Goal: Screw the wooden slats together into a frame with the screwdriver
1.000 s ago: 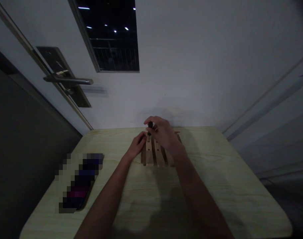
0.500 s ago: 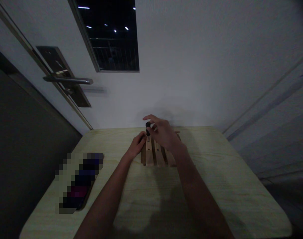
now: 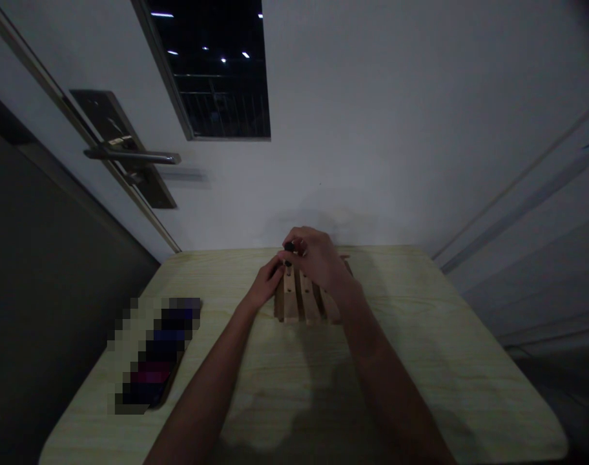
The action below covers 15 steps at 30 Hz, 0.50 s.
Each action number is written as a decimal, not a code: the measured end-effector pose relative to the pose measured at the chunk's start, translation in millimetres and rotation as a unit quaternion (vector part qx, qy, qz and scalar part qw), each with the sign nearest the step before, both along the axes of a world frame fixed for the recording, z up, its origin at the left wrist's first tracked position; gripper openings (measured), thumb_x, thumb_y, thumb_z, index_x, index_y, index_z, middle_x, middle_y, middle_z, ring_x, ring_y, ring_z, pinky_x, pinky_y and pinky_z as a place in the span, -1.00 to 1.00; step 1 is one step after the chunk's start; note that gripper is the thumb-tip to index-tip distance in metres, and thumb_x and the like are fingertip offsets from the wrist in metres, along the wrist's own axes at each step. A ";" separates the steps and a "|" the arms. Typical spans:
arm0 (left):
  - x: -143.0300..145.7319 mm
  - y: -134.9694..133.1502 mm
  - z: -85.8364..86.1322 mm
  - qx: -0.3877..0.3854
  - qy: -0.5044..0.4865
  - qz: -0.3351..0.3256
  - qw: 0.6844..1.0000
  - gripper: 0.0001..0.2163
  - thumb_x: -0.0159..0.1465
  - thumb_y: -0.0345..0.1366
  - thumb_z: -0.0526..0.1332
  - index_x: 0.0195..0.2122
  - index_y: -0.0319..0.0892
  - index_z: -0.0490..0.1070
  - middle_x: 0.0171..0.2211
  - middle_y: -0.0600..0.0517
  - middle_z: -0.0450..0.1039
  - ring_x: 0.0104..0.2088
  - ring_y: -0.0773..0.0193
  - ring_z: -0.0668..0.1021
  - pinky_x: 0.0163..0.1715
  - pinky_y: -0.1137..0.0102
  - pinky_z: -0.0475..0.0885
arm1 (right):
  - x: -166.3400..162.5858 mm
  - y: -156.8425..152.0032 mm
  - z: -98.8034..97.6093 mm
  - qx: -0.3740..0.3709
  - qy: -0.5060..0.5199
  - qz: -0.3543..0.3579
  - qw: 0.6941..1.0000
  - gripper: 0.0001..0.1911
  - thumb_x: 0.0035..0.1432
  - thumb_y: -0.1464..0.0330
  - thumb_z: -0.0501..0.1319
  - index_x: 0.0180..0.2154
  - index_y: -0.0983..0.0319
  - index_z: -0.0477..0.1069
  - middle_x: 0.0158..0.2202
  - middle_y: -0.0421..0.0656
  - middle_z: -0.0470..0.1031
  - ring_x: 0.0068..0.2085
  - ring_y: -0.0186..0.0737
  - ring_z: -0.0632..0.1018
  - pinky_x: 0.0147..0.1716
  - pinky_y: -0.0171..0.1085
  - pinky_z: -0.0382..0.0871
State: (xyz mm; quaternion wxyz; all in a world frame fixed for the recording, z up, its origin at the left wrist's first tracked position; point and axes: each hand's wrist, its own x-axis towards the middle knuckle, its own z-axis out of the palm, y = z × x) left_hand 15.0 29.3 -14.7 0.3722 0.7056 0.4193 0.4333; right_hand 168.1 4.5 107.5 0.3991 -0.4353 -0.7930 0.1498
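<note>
A short screwdriver (image 3: 289, 247) with a black handle stands upright over the leftmost light slat of a slatted wooden piece (image 3: 291, 307). My right hand (image 3: 318, 258) is closed round its handle, fingers and thumb pinching it from the right. A bit of the metal shaft shows below the handle; its tip meets the slat near the far end. My left hand (image 3: 266, 282) grips the left edge of the wooden piece, its fingertips close to the shaft and partly hidden. Small dark holes or screws dot the slats. My right hand and forearm cover the piece's right part.
The piece lies on a pale wood-grain table (image 3: 420, 361) against a white door (image 3: 372, 129). At the left is a pixelated phone-like object (image 3: 171, 342). A metal door handle (image 3: 139, 157) juts out at upper left, beside a dark window (image 3: 221, 71).
The fingers of my right hand, loosely lifted from the screwdriver before, have closed round its handle. My left hand stays at the wooden piece's edge.
</note>
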 end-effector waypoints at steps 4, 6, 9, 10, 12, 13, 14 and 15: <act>-0.1 -1.5 2.1 -0.002 0.001 -0.004 1.000 -0.66 0.27 -0.18 0.01 -0.01 -0.24 0.33 -0.07 -0.07 0.46 -0.09 0.17 0.47 -0.05 0.30 0.35 | -0.8 -0.1 0.5 -0.009 0.022 -0.016 1.000 -0.82 0.02 0.33 0.27 -0.48 0.24 0.29 -0.42 -0.22 0.33 -0.48 -0.41 0.34 -0.44 -0.35 0.23; 0.1 -2.6 3.6 -0.004 0.002 -0.001 1.000 -0.67 0.28 -0.18 0.01 -0.03 -0.24 0.34 -0.09 -0.07 0.47 -0.11 0.17 0.48 -0.06 0.31 0.35 | -1.3 -0.6 0.7 -0.024 0.032 -0.011 0.999 -0.80 0.02 0.32 0.27 -0.48 0.23 0.27 -0.45 -0.24 0.33 -0.51 -0.41 0.34 -0.45 -0.36 0.23; 0.8 -3.9 6.0 -0.006 0.001 0.000 1.000 -0.66 0.28 -0.17 0.01 -0.03 -0.25 0.34 -0.10 -0.07 0.47 -0.10 0.17 0.47 -0.05 0.30 0.34 | -1.8 -1.3 0.8 -0.029 0.039 -0.007 0.999 -0.87 0.02 0.37 0.25 -0.41 0.21 0.29 -0.46 -0.25 0.37 -0.47 -0.38 0.36 -0.43 -0.36 0.24; 1.0 -4.0 6.4 -0.005 0.000 -0.002 1.000 -0.66 0.28 -0.17 0.01 -0.03 -0.25 0.34 -0.10 -0.07 0.46 -0.09 0.16 0.46 -0.04 0.29 0.34 | -1.8 -1.3 0.7 -0.025 0.036 -0.006 0.999 -0.89 0.02 0.41 0.25 -0.37 0.21 0.31 -0.44 -0.25 0.38 -0.46 -0.37 0.37 -0.41 -0.35 0.24; 1.2 -3.8 6.5 0.001 -0.001 -0.005 1.000 -0.67 0.28 -0.18 0.01 -0.04 -0.24 0.34 -0.11 -0.06 0.46 -0.08 0.17 0.46 -0.03 0.29 0.33 | -1.6 -0.6 0.5 -0.010 0.026 -0.002 1.000 -0.85 0.01 0.49 0.22 -0.31 0.20 0.35 -0.40 -0.24 0.41 -0.43 -0.37 0.38 -0.37 -0.35 0.25; 1.2 -3.4 6.1 0.003 0.000 -0.005 1.000 -0.68 0.27 -0.18 0.01 -0.05 -0.24 0.35 -0.12 -0.05 0.47 -0.09 0.17 0.46 -0.03 0.28 0.33 | -1.5 -0.1 0.3 -0.002 0.020 0.003 1.000 -0.83 0.01 0.53 0.21 -0.31 0.19 0.37 -0.38 -0.23 0.42 -0.42 -0.37 0.39 -0.35 -0.35 0.26; 1.1 -3.1 5.6 0.005 0.001 -0.005 1.000 -0.68 0.27 -0.18 0.01 -0.06 -0.23 0.35 -0.13 -0.05 0.47 -0.10 0.17 0.46 -0.04 0.28 0.33 | -1.3 0.4 0.2 0.005 0.016 0.012 1.000 -0.83 0.02 0.55 0.19 -0.33 0.19 0.39 -0.38 -0.23 0.42 -0.41 -0.37 0.40 -0.34 -0.35 0.26; 1.0 -2.8 5.2 0.005 0.003 -0.005 1.000 -0.69 0.27 -0.19 0.02 -0.07 -0.23 0.36 -0.14 -0.05 0.47 -0.10 0.17 0.46 -0.05 0.28 0.34 | -1.2 0.7 0.2 0.014 0.015 0.020 1.000 -0.84 0.02 0.56 0.18 -0.35 0.20 0.40 -0.38 -0.22 0.43 -0.40 -0.37 0.41 -0.33 -0.36 0.26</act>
